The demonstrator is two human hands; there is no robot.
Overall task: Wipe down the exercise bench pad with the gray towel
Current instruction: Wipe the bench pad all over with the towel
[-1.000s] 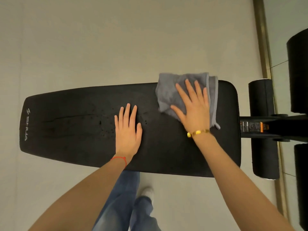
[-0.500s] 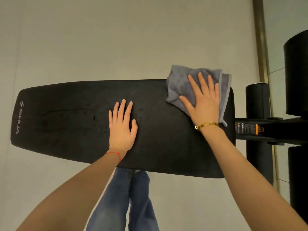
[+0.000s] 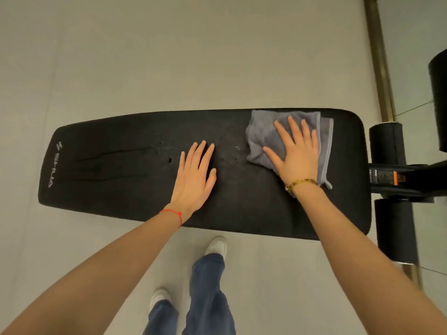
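A: Gray towel (image 3: 266, 139) lies at right of centre on the pad (image 3: 135, 180); our right hand (image 3: 296, 153) presses it, fingers straight and spread.

B: Our left hand (image 3: 194, 175) rests flat mid-pad, fingers straight.

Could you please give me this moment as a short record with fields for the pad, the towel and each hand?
pad: black bench pad, lying flat, white logo at its left end, dark specks near the middle
towel: gray towel, folded, on the pad's far right part
right hand: right hand flat on the towel, fingers spread, pressing it to the pad
left hand: left hand flat on the bare pad near its middle, no towel under it
floor: pale floor around the bench
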